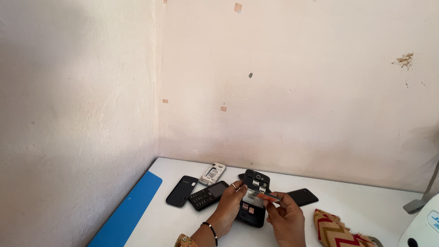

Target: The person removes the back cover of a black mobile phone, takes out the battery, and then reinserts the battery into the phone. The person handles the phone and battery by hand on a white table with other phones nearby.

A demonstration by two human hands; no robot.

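An opened black phone (254, 196) with its back cover off lies on the white counter (356, 201), its inner bay exposed; inside it show small metal slots and a pale plate, though what sits in each slot is too small to tell. The left hand (230, 206) wraps the phone's left edge, its grip pressed around the body, a ring on one finger and a dark bangle at the wrist; the right hand (286, 215) pinches a small flat card with an orange end (266, 196) between thumb and forefinger, the card held level over the phone's open middle and touching or just above it; I cannot tell which.

Left of the hands lie a black keypad phone (206, 195), a loose black back cover (181, 190) and a silver phone body (212, 173) lying back up; a dark flat phone (302, 196) rests just right of the open one; a red and cream zigzag cloth (336, 228) sits near the right hand; a blue strip (130, 212) runs along the counter's left edge.
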